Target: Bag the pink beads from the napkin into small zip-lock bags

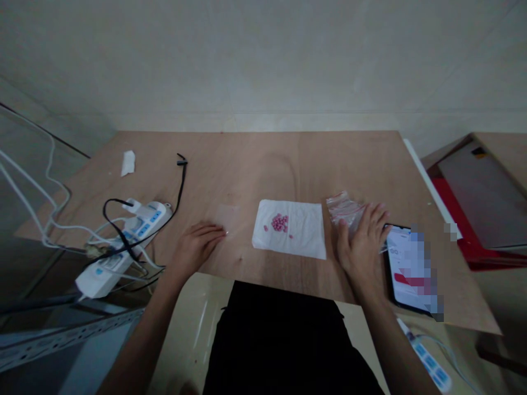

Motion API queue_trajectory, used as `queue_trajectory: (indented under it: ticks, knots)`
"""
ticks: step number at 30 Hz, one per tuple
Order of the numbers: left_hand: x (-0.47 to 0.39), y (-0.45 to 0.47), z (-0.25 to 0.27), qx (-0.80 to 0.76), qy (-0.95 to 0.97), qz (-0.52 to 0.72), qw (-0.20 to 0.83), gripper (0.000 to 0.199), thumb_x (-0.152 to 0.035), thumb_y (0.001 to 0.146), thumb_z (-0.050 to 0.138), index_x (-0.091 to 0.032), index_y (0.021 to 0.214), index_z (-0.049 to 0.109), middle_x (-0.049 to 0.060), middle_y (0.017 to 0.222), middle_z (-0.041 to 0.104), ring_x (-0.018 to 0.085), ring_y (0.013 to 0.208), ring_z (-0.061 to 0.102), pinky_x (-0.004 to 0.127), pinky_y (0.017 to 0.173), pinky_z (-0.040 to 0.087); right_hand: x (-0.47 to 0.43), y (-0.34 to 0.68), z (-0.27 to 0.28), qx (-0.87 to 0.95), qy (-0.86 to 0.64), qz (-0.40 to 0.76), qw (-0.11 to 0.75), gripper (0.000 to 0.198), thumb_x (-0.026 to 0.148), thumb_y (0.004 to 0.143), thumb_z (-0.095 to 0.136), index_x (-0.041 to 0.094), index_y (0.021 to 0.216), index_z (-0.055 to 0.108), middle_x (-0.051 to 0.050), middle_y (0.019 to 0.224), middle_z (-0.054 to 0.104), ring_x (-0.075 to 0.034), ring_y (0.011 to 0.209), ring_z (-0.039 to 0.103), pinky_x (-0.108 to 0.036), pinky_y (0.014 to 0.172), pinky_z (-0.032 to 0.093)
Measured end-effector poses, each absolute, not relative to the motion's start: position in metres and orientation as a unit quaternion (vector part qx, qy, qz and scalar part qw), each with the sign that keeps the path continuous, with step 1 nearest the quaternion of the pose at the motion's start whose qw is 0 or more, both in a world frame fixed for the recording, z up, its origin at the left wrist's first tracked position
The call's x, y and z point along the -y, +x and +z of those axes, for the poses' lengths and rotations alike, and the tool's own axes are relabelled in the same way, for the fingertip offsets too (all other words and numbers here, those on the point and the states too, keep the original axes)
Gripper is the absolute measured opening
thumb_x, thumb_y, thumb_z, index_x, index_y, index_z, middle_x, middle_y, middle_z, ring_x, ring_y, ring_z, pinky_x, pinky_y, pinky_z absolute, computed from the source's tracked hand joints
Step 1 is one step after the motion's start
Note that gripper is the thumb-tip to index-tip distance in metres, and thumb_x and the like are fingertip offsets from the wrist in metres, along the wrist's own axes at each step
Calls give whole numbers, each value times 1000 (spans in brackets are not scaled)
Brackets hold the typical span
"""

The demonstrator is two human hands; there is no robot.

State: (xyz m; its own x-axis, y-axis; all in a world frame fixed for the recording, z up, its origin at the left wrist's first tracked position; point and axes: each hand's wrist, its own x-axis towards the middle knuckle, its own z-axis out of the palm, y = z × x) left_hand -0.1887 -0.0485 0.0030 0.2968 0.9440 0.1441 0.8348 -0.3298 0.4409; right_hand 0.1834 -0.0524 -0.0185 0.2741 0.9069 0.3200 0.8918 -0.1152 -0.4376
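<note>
My left hand (201, 244) lies on the wooden table with its fingers stretched out, side by side. Its fingertips reach the edge of a small clear plastic bag (228, 215), which is faint against the wood. My right hand (364, 238) is open, fingers spread, resting partly over a bunch of clear zip bags (345, 208) and hiding some of them. Between the hands is a white paper sheet (307, 230), bearing a cluster of small pink pills (280, 223), with a few lying apart from it.
A phone (407, 269) with a lit screen lies right of my right hand. At left, a white power strip (123, 249) carries tangled cables. A black cable (182, 184) and a paper scrap (128, 163) lie farther back. Another power strip (430, 365) hangs below the table's front right edge.
</note>
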Motion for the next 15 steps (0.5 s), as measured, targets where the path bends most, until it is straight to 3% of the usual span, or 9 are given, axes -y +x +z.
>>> queue_trajectory:
  ticks: [6,9,11,13,15]
  knots:
    - [49,-163,22,-641,726,222,113,25,-39,85,55,-23,83,74,7,87,77,26,83,71,40,81,54,59,183,-13,602,-731,-25,321,62,42,98,35,8,150,30,-25,161,17,-38,150,5,-69,112,15]
    - [51,-144,36,-733,574,333,151,25,-42,81,60,-20,82,73,5,80,76,21,71,68,31,66,54,66,168,-1,612,-686,-29,392,45,34,96,41,11,134,52,-23,148,44,-34,143,34,-61,110,31]
    - [53,-123,44,-733,502,412,205,24,-41,79,64,-19,83,74,3,78,75,18,69,67,27,63,52,71,149,11,627,-640,30,443,32,29,95,45,16,117,64,-18,122,65,-28,120,59,-51,101,47]
    - [56,-96,49,-690,470,482,265,21,-38,76,68,-19,80,74,2,76,75,16,69,67,26,64,52,74,126,23,640,-590,136,473,25,27,95,48,19,106,69,-11,103,73,-23,98,68,-43,89,55]
    - [60,-68,53,-642,447,516,347,20,-37,72,72,-19,82,75,2,71,74,15,64,66,25,62,52,76,105,35,641,-537,250,487,23,26,94,51,21,107,71,-9,105,74,-20,99,69,-38,89,56]
